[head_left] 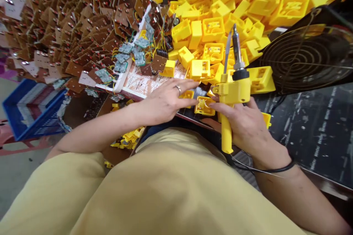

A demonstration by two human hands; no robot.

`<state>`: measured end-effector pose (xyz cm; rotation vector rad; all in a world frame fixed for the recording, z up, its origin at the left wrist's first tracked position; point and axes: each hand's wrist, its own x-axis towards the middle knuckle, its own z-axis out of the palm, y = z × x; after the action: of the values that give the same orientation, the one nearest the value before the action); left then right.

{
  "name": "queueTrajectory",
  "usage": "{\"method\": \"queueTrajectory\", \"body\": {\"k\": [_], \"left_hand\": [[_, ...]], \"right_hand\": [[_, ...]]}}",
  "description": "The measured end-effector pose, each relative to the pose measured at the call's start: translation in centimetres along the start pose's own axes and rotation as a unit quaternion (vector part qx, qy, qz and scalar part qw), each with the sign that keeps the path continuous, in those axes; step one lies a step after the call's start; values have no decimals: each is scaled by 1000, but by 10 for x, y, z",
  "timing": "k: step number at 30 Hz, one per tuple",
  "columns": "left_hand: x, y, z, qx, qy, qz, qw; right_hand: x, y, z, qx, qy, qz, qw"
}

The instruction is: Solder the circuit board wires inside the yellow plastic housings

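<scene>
My right hand (249, 126) grips a yellow soldering gun (234, 91), its metal tip pointing up and away from me and its handle hanging down. Fingertips of that same hand reach the right edge of a small open yellow plastic case (204, 105) at the table's front edge. My left hand (167, 101), with a ring on one finger, lies palm down with fingers stretched apart. One of its fingertips is close to that case's left side; whether it touches I cannot tell. Under its fingers sits another yellow case (188, 95), partly hidden.
Yellow cases (213, 27) are heaped at the back. Brown circuit boards (82, 25) with wires pile up at the left, beside small teal boards (139, 58). A black fan (298, 57) stands at right. A blue basket (35, 108) is at lower left. A cable (270, 170) crosses my right wrist.
</scene>
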<state>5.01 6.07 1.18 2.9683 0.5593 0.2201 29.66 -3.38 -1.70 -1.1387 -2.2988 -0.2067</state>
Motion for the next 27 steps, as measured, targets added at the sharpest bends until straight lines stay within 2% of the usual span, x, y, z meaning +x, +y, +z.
{"method": "queueTrajectory", "body": {"k": [2, 3, 5, 7, 9, 12, 14, 16, 19, 20, 22, 23, 25, 27], "left_hand": [[-6, 8, 12, 30, 71, -71, 995], [-8, 10, 17, 41, 90, -96, 990], [-10, 10, 25, 38, 100, -104, 989], [-9, 3, 28, 7, 92, -71, 993], [-9, -7, 27, -37, 75, -3, 997], [-9, -19, 19, -98, 16, 106, 989], [-9, -25, 10, -109, -14, 125, 986], [-9, -35, -2, -79, -6, 70, 994], [-5, -62, -22, -3, 45, -87, 995], [-3, -75, -29, 11, 45, -125, 991], [6, -101, -45, -11, 26, -161, 987], [12, -113, -53, -54, 37, -172, 983], [26, -133, -68, -172, 134, -190, 957], [40, -143, -83, -259, 255, -181, 914]], "right_hand": [[1, 1, 1, 7, 5, -8, 1000], [2, 1, 1, 9, 6, -6, 1000], [2, 1, 3, 14, 3, -1, 1000], [1, 0, 4, 24, -5, -2, 1000], [0, 0, 7, 36, -6, -4, 999], [-1, -1, 10, 47, -7, 8, 999], [-2, 0, 10, 48, -13, 13, 999], [-2, 0, 8, 48, -10, 26, 998], [-1, -2, 7, 55, 33, 57, 996], [1, -4, 9, 60, 49, 65, 995], [7, -10, 14, 66, 61, 63, 994], [12, -14, 17, 70, 58, 58, 994], [24, -21, 24, 72, 45, 44, 995], [37, -27, 30, 70, 28, 29, 997]]}}
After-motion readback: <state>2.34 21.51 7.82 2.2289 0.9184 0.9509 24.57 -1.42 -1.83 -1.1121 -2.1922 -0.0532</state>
